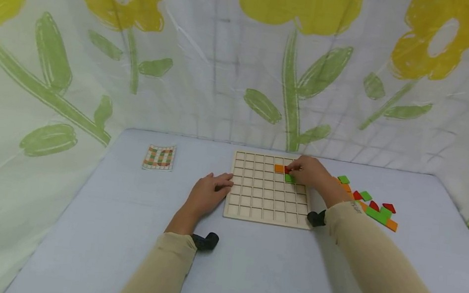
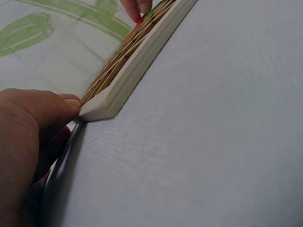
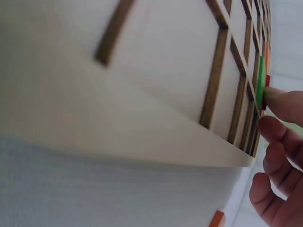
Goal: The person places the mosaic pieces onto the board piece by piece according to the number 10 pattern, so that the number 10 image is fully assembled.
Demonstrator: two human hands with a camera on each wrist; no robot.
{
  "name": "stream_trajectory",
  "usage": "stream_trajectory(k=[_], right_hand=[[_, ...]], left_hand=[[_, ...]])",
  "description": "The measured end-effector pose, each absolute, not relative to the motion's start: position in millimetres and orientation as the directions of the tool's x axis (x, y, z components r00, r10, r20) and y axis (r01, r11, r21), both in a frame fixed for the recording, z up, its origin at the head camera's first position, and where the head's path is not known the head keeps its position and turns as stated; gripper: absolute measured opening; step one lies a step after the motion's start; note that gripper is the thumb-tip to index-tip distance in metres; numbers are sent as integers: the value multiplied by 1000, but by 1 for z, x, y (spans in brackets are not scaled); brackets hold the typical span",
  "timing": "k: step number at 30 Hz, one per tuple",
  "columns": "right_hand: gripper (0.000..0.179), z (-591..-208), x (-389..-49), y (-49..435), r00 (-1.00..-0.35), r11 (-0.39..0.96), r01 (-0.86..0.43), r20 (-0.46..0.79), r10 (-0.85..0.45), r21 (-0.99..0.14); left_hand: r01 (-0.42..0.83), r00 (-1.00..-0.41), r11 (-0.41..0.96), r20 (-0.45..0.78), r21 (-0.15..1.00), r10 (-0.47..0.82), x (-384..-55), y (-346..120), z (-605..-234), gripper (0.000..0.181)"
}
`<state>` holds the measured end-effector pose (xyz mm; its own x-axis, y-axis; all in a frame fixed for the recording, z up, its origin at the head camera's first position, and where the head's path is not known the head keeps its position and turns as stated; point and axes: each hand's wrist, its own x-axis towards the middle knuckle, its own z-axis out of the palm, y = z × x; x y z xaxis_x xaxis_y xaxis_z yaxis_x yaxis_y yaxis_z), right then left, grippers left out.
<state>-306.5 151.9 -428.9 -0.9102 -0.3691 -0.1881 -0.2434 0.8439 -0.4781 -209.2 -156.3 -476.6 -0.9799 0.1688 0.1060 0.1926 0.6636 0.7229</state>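
A square wooden grid board lies on the table. My left hand touches its left edge with fairly straight fingers; in the left wrist view a fingertip meets the board's corner. Over the board's upper right part, my right hand pinches a small red piece between thumb and fingers, partly hidden by them. An orange square piece sits in a cell just left of it. Just below the red piece is a green piece, also seen beside the thumb in the right wrist view.
Right of the board, partly behind my right forearm, lies a loose group of orange, green and red pieces. A small card with a coloured grid pattern lies to the left. Behind the table hangs a flower-painted sheet.
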Motion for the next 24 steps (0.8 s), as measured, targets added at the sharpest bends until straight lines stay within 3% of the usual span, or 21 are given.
stream_trajectory(k=[14, 24], right_hand=[[32, -423, -302, 154, -932, 837, -133, -221, -288, -530], [36, -407, -303, 198, -946, 871, -90, -232, -227, -483]], left_hand=[[195, -980, 657, 111, 729, 168, -208, -155, -476, 24], [193, -980, 668, 109, 719, 166, -209, -156, -477, 24]])
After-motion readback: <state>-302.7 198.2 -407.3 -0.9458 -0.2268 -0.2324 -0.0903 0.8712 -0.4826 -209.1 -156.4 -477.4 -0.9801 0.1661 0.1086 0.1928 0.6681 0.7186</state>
